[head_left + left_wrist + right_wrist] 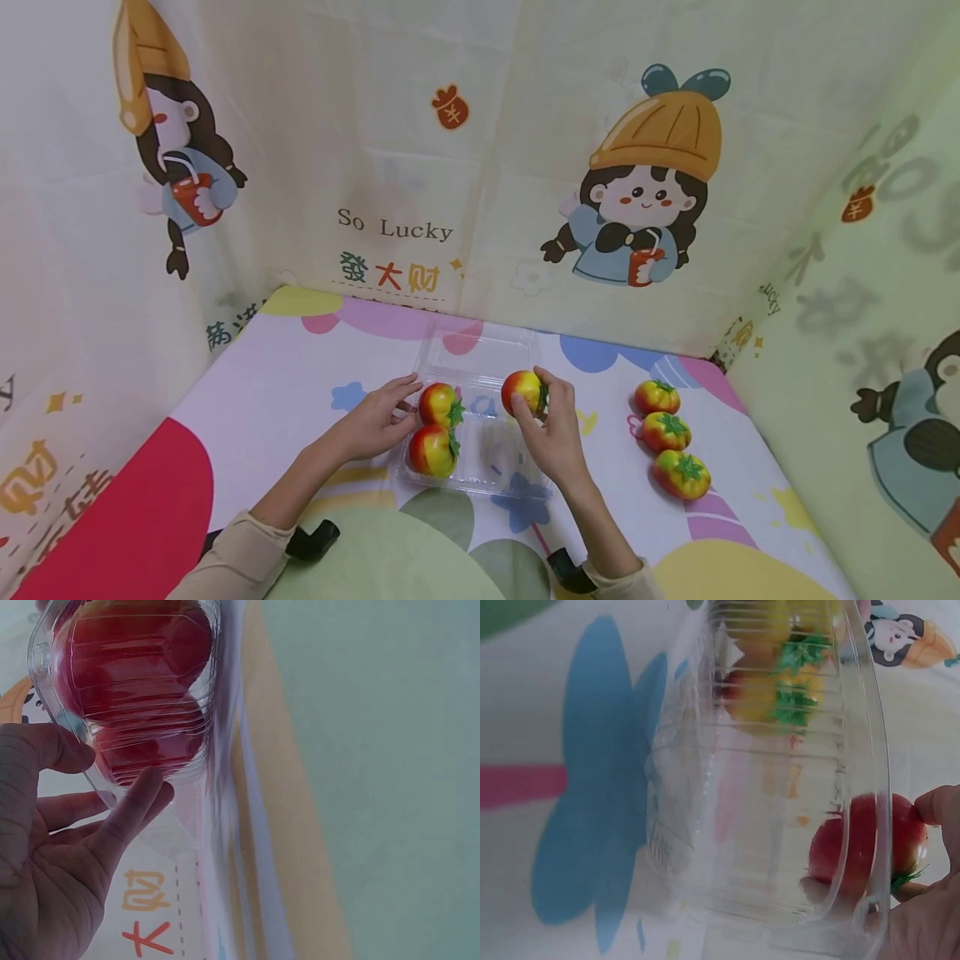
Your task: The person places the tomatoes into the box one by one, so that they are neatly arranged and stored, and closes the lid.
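Observation:
My right hand (558, 429) grips a red and yellow tomato (521, 392) with a green leafy top, over the right back part of a clear plastic box (474, 450). In the right wrist view this tomato (862, 844) shows behind the box's rim, between thumb and fingers. Two more tomatoes sit in the box's left side, a back one (438, 404) and a front one (432, 452). My left hand (375, 421) holds the box's left edge; in the left wrist view its thumb (71, 754) lies at the rim and a finger reaches along the ribbed wall.
Three tomatoes (666, 432) stand in a row on the right of the table. The box's clear lid (480, 346) lies folded open toward the back. Printed cloth (487, 208) hangs behind and at both sides. The table has a colourful patterned cover (262, 400).

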### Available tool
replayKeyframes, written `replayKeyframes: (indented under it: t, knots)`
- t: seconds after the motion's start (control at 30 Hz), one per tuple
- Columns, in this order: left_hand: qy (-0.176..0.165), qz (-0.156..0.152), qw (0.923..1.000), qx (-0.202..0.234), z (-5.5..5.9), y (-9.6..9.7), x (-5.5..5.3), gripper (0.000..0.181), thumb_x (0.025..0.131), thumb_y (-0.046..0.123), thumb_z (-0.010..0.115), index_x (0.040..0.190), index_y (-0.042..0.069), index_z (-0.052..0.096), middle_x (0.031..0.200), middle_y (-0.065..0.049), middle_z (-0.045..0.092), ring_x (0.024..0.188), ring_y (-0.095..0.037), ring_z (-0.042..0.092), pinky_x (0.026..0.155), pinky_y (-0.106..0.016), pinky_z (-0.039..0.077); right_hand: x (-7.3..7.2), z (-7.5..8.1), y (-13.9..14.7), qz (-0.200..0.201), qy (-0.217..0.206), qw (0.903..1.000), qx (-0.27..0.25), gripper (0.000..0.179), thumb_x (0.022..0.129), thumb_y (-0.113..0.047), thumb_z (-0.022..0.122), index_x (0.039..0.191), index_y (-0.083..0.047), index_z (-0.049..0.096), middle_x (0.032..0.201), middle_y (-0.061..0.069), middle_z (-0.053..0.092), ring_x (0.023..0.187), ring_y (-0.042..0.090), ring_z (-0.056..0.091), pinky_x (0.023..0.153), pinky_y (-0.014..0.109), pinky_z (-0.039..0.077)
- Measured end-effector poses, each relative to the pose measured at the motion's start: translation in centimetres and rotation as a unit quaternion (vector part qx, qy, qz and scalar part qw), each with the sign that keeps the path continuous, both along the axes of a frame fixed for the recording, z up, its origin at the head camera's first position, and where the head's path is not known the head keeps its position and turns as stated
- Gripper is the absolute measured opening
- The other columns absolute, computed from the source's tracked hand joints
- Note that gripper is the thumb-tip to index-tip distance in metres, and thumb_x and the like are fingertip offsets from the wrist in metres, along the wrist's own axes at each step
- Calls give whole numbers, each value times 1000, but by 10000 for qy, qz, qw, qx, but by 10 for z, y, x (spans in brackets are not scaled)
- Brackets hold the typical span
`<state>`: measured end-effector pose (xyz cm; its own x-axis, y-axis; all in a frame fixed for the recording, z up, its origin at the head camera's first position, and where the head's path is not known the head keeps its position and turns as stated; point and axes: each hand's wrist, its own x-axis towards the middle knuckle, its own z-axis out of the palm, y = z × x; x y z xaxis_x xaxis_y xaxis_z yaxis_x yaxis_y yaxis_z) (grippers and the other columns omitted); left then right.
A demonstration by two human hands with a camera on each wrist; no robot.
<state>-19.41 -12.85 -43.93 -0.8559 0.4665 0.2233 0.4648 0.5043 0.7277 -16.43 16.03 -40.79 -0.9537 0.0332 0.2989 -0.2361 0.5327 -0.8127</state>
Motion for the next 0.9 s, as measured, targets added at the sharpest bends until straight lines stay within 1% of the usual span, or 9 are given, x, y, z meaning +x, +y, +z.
replayKeyframes:
  t: [0.17,0.37,0.6,0.77,0.9]
  knots:
    - [-8,11,10000,-33,-1,0,0,55,95,8,60,146,-10,48,157,-27,39,110,-30,70,87,-37,61,1,-3,-6,31,-36,10000,2,59,97,-24,68,148,-9,44,141,15,45,120,29,54,98,45,57]
    - [2,-18,10000,-28,0,0,-1,55,95,8,60,146,-10,48,157,-28,39,109,-30,70,87,-37,61,1,-5,-10,84,1,10000,-32,59,97,-22,68,148,-6,44,140,18,45,119,30,55,97,46,58]
    - [25,-18,10000,-48,0,0,-2,55,95,8,60,146,-10,48,157,-28,39,109,-30,70,87,-37,61,1,-8,-16,116,-185,9997,-148,58,98,-24,67,148,-6,44,140,16,45,118,30,54,97,47,58]
    - [19,-43,10000,-31,0,0,-1,55,95,8,60,145,-11,48,157,-28,39,109,-31,70,87,-37,62,1,-13,-20,225,-243,9993,-157,57,98,-23,66,146,-3,45,138,17,46,113,29,54,92,43,59]
    - [48,-57,10000,-1,0,0,-2,55,95,8,59,146,-11,48,157,-28,38,108,-31,70,87,-37,62,0,-14,-24,254,-303,9990,-213,56,98,-24,67,146,-5,45,139,16,45,116,29,54,93,44,59]
